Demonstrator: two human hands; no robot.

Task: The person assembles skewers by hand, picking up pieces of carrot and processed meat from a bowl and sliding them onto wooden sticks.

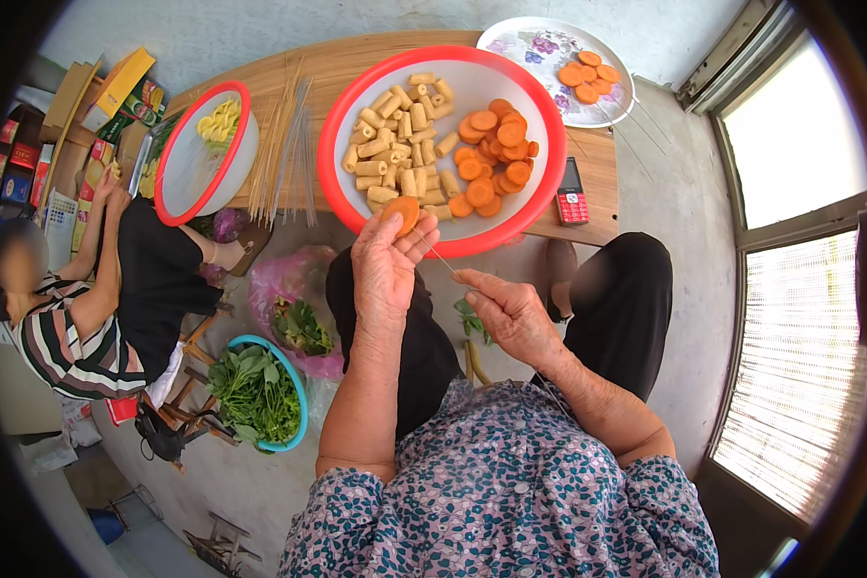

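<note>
My left hand (390,264) pinches a round carrot slice (402,215) over the near rim of a large red-rimmed basin (442,249). In my right hand (514,311) is a thin skewer (437,253), its far end at the slice; whether it has pierced the slice I cannot tell. Inside the basin, tan cylindrical food pieces (404,137) fill the left side and a heap of carrot slices (502,148) lies on the right. A flowered plate (506,47) at the back right carries several carrot slices (587,76), with skewers sticking out past its edge.
Bamboo skewers (274,152) and metal-looking skewers (294,144) lie on the wooden table (594,162), near a red keypad phone (572,195). A smaller red-rimmed basin (242,144) holds yellowish slices. At left sits another person (90,318). Leafy greens fill a blue basin (302,415) on the floor.
</note>
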